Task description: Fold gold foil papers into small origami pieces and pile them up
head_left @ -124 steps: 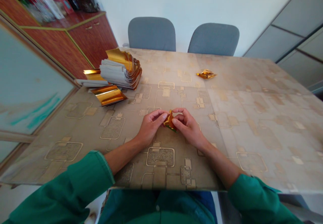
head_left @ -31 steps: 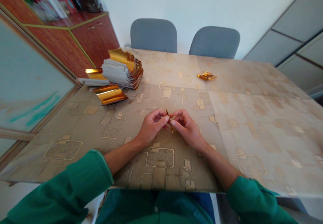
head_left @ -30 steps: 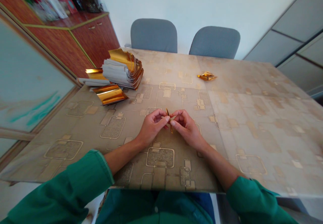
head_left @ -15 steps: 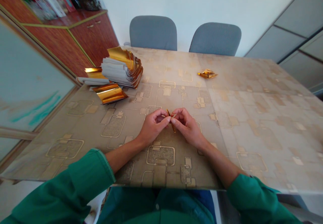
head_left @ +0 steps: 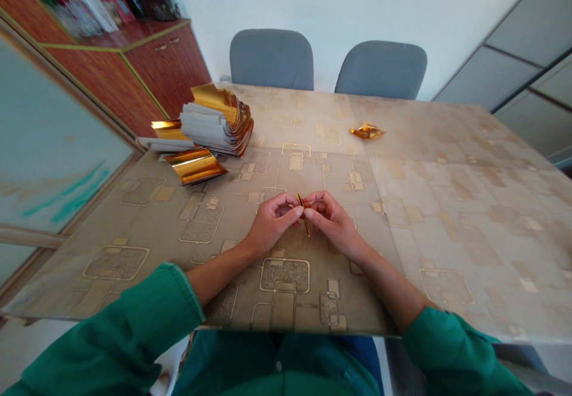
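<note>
Between my hands is a narrow folded piece of gold foil paper (head_left: 307,225), seen nearly edge-on, its ends sticking out above and below my fingertips. My left hand (head_left: 277,216) is closed, thumb and fingers pinching it from the left. From the right, my right hand (head_left: 329,220) pinches the same piece, its thumb close to the left thumb. The fingers cover the middle of the foil paper, so its full shape is hidden. Both hands are just over the patterned tablecloth (head_left: 286,306), near the table's front edge.
A thick stack of gold-and-white foil paper (head_left: 210,125) lies at the back left, with a loose curled gold sheet (head_left: 196,165) before it. Farther right sits a folded gold foil piece (head_left: 367,131). Two grey chairs (head_left: 271,59) stand behind the table, beside a wooden cabinet (head_left: 165,68).
The gold piece has shifted very slightly between my fingertips, and more of its upper end shows. My hands stay in nearly the same place; nothing else has moved.
</note>
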`<state>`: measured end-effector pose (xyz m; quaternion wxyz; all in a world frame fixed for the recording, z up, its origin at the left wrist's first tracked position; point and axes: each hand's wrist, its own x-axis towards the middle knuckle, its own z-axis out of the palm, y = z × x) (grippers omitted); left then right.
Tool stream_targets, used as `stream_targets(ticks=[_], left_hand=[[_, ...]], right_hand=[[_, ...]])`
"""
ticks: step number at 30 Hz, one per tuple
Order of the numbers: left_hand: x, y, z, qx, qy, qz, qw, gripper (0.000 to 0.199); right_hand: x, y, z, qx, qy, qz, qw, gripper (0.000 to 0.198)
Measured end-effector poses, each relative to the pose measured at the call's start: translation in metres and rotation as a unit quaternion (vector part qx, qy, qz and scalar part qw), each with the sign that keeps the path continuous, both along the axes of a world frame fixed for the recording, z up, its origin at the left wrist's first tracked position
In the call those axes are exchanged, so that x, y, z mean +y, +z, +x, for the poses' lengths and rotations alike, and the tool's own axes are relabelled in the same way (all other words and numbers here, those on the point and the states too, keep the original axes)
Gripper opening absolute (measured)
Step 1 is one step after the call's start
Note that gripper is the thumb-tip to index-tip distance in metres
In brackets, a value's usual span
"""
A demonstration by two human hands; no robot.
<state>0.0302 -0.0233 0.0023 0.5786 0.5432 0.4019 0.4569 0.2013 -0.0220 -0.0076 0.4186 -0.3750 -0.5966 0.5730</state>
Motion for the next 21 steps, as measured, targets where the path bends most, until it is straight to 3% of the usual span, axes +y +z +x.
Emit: stream_targets(ticks=[5, 12, 16, 21], left_hand=[[0.000, -0.003, 0.001, 0.038, 0.010, 0.020, 0.999, 0.021], [-0.003, -0.003, 0.004, 0.107, 0.061, 0.067, 0.990, 0.010], [-0.005, -0.005, 0.005, 0.131, 0.071, 0.074, 0.986, 0.011], [-0.007, -0.006, 0.010, 0.148, 0.079, 0.069, 0.983, 0.020]], right_hand=[[-0.004, 0.004, -0.002, -0.081, -0.036, 0.069, 0.994, 0.023], [-0.007, 0.004, -0.003, -0.299, -0.103, 0.212, 0.925, 0.026], [-0.008, 0.001, -0.006, -0.314, -0.079, 0.206, 0.924, 0.030], [-0.008, -0.001, -0.011, -0.286, -0.101, 0.213, 0.929, 0.025]])
